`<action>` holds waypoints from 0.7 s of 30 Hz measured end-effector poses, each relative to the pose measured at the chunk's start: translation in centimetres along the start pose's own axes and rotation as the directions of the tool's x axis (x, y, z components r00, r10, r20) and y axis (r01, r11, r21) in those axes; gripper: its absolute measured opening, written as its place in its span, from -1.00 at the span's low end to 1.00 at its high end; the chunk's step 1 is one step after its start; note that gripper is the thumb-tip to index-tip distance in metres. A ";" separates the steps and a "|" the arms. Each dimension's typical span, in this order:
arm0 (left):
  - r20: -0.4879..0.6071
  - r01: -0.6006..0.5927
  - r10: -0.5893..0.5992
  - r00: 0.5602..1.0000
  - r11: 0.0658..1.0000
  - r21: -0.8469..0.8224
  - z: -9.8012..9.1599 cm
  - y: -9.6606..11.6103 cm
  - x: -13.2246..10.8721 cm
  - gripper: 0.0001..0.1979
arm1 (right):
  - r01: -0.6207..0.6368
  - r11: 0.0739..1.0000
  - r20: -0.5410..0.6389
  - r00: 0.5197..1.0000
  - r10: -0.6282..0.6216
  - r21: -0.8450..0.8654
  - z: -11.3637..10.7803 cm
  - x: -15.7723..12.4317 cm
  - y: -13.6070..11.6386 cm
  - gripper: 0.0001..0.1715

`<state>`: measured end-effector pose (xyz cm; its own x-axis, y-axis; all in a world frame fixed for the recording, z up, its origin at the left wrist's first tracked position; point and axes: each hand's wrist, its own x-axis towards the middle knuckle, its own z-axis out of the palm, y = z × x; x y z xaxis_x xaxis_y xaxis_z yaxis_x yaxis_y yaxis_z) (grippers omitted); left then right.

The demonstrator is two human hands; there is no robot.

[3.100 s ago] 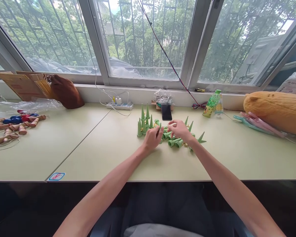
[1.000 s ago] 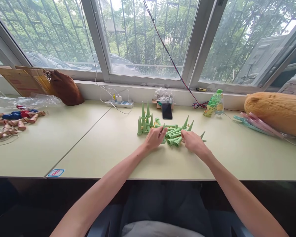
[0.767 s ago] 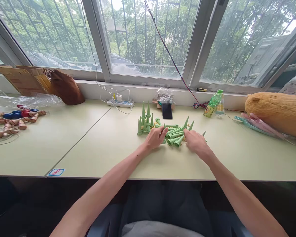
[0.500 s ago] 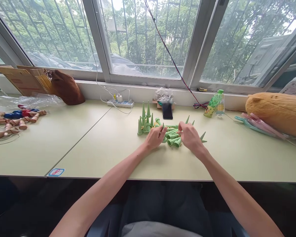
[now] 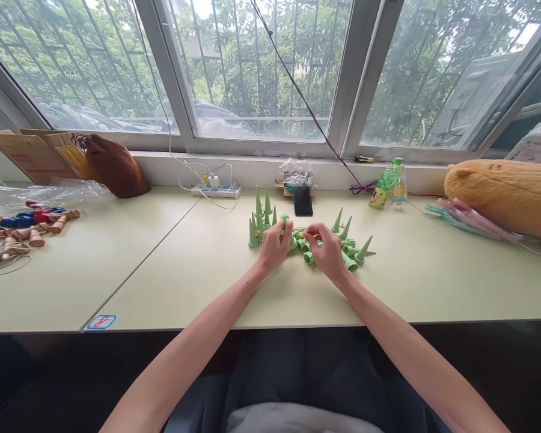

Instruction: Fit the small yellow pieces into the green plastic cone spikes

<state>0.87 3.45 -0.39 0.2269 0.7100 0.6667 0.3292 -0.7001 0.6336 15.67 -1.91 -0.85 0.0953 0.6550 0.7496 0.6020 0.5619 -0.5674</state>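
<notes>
My left hand (image 5: 273,245) is closed around a green plastic spike (image 5: 285,218), whose end shows above the thumb. Close by on the right, my right hand (image 5: 326,248) has its thumb and fingertips pinched together; whatever is between them is too small to make out. Between and under the hands lie several green hollow spikes (image 5: 350,263), some with their open ends toward me. Several pointed green cones (image 5: 258,207) stand upright left of my left hand. More cones (image 5: 364,248) stand or lean to the right of my right hand, with small yellowish bits among them.
A dark phone (image 5: 303,201) leans behind the pile. A power strip (image 5: 216,190) and green-capped bottle (image 5: 386,185) stand near the window. Wooden toys (image 5: 36,237) and a brown bag (image 5: 112,165) are at left, a tan plush cushion (image 5: 500,192) at right.
My right hand has moved left from over the pile toward my left hand, uncovering spikes on the right. The left hand has turned up slightly, and a spike end now shows above it.
</notes>
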 end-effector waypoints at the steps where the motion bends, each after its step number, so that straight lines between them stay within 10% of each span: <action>1: -0.001 0.000 0.000 1.000 1.000 -0.006 0.0 0.0 0.0 -0.57 | 0.000 1.000 0.005 1.000 0.000 0.011 0.0 -0.1 0.0 -0.90; 21: 0.000 -0.021 0.022 1.000 0.998 -0.055 0.1 0.2 0.0 -0.56 | -0.078 0.992 0.051 0.996 0.073 0.096 0.4 -0.2 -0.2 -0.87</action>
<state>1.02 3.37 -0.29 0.2335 0.6947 0.6803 0.2736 -0.7183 0.6396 15.21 -1.88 -1.04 0.0982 0.7193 0.6877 0.5138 0.5552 -0.6540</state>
